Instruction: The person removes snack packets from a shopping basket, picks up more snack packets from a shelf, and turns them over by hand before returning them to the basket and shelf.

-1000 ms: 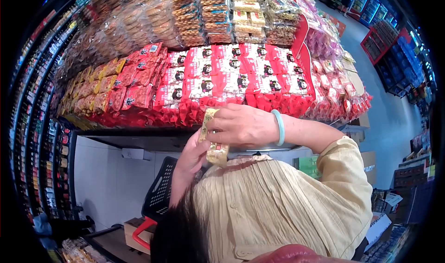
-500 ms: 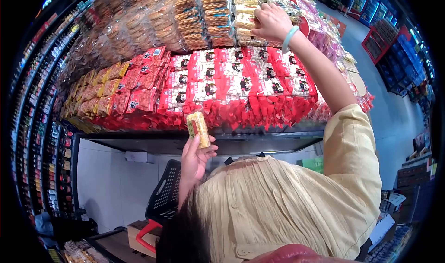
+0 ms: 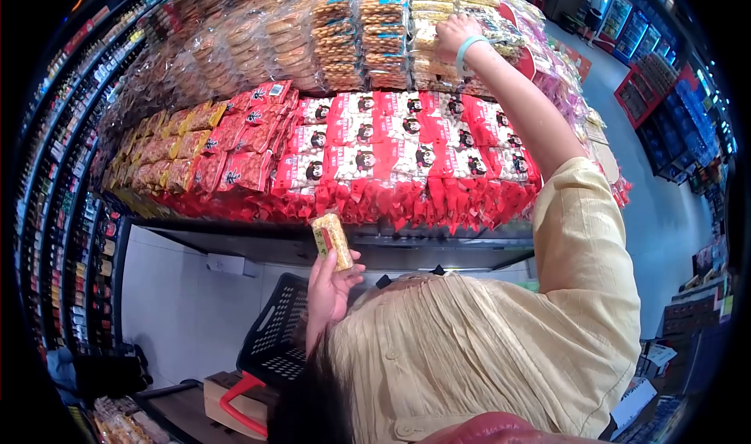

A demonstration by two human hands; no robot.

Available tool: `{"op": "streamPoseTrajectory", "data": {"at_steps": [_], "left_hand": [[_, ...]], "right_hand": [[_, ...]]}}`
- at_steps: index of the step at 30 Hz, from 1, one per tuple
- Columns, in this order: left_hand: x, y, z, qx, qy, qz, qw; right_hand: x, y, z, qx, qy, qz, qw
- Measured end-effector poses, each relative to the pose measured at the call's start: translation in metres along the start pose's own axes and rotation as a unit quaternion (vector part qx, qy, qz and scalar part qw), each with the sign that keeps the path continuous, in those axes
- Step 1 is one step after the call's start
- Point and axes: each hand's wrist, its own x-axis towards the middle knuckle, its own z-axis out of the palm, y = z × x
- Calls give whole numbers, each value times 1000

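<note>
My left hand is closed around a clear-wrapped puffed-grain snack bar, pale yellow with a green and red label. It is held upright in front of the display's front edge. My right hand reaches to the far part of the display, onto the stacked yellow snack packets. Its fingers are bent down over the packets; what lies between them is hidden.
Red-and-white bags, red packets and yellow packets cover the near display. Stacked pretzel-like packs stand behind. A black basket with a red handle is below left. Shelves line the left.
The view has shifted slightly, so the display sits a little lower. My right hand is still over the yellow packets, with its fingers lower on them. My left hand still holds the bar.
</note>
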Motion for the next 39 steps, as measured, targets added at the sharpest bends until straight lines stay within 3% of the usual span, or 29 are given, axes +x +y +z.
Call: {"op": "streamPoseTrajectory", "data": {"at_steps": [15, 18, 21, 28, 39], "left_hand": [[4, -8, -4, -6, 16, -18, 1000], [4, -8, -4, 7, 15, -23, 1000], [3, -9, -2, 17, 21, -14, 1000], [5, -11, -3, 23, 29, -27, 999], [4, -14, -4, 25, 29, -31, 999]], "right_hand": [[11, 11, 36, 33, 78, -34, 996], [6, 10, 38, 60, 155, -39, 985], [-2, 13, 39, 92, 269, -153, 946], [-14, -9, 54, 48, 300, -189, 934], [-9, -24, 66, -4, 275, -146, 950]]}}
